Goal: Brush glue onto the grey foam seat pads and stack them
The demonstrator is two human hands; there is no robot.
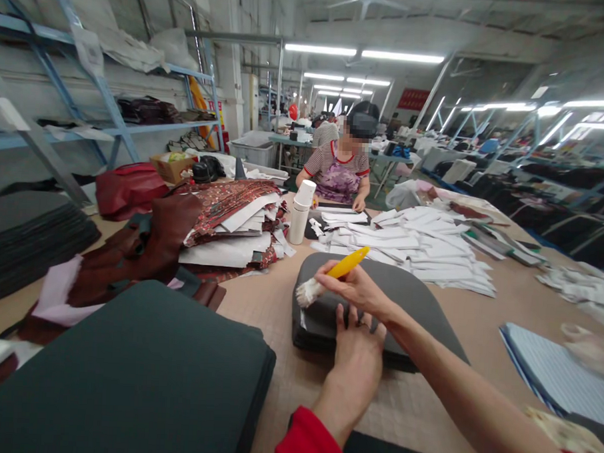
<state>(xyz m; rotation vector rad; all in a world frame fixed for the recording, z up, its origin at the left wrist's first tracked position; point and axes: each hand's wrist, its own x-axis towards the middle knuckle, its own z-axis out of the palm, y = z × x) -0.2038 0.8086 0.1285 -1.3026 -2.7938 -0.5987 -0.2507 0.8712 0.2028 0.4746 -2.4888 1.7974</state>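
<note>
A brush with a yellow handle (349,262) is gripped in my right hand (358,287), its pale, clotted bristles (308,292) down at the left edge of a stack of dark grey panels (404,284). My left hand (357,359) lies with fingers apart on the near edge of that stack, just below the right hand. A small whitish wet-looking mark shows near the bristles. To the left, a larger stack of dark green-black sheets (140,366) fills the near part of the table.
White strips (406,248) lie heaped beyond the panels, beside a stack of white cups (301,213). Patterned pieces (232,213) and brown leather-like material (145,246) are piled at left. A person (342,161) works across the table (482,328). A striped pad (556,371) lies right.
</note>
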